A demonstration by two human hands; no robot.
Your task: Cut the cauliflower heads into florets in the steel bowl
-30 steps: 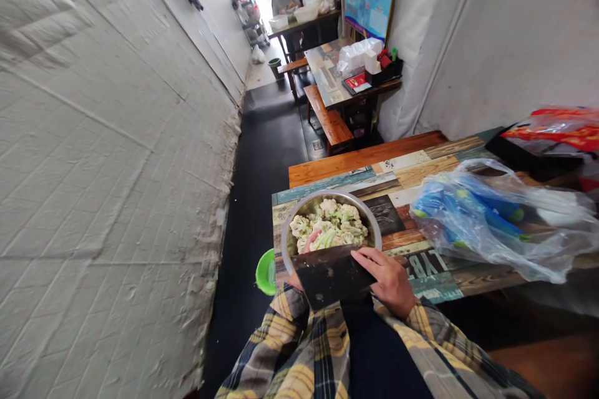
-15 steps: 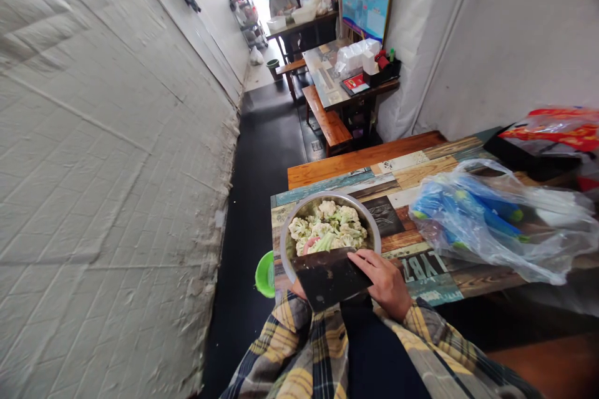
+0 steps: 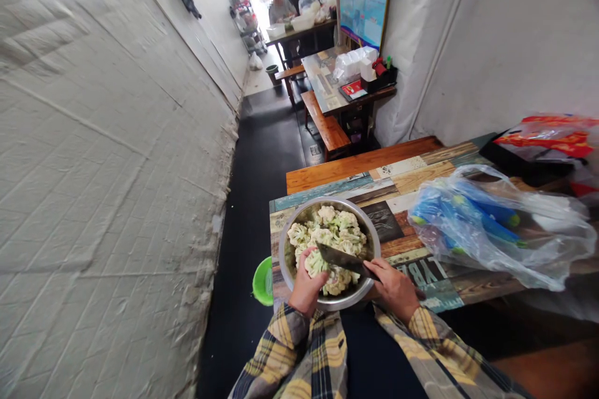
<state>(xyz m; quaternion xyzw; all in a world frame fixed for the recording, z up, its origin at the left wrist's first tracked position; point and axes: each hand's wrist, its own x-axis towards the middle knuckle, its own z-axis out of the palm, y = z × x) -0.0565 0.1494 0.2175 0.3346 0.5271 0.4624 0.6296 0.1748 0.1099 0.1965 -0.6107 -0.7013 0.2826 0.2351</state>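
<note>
A steel bowl (image 3: 286,238) of cut cauliflower florets (image 3: 333,229) stands at the near left corner of a patchwork wooden table (image 3: 412,174). My left hand (image 3: 306,283) is closed around a cauliflower piece (image 3: 318,263) over the bowl's near side. My right hand (image 3: 395,287) grips the handle of a dark cleaver (image 3: 344,257), whose blade lies edge-on against that piece. Both of my sleeves are yellow and blue plaid.
A clear plastic bag with blue contents (image 3: 472,218) lies right of the bowl. A green basin (image 3: 262,280) sits on the dark floor at the left. Beyond are a wooden bench (image 3: 355,162), further tables, and a seated person (image 3: 279,3) far off.
The cleaver has turned from flat, broad side up, to edge-on over the cauliflower piece. My left hand, earlier hidden behind the blade, now shows gripping the piece. The camera tilted down slightly.
</note>
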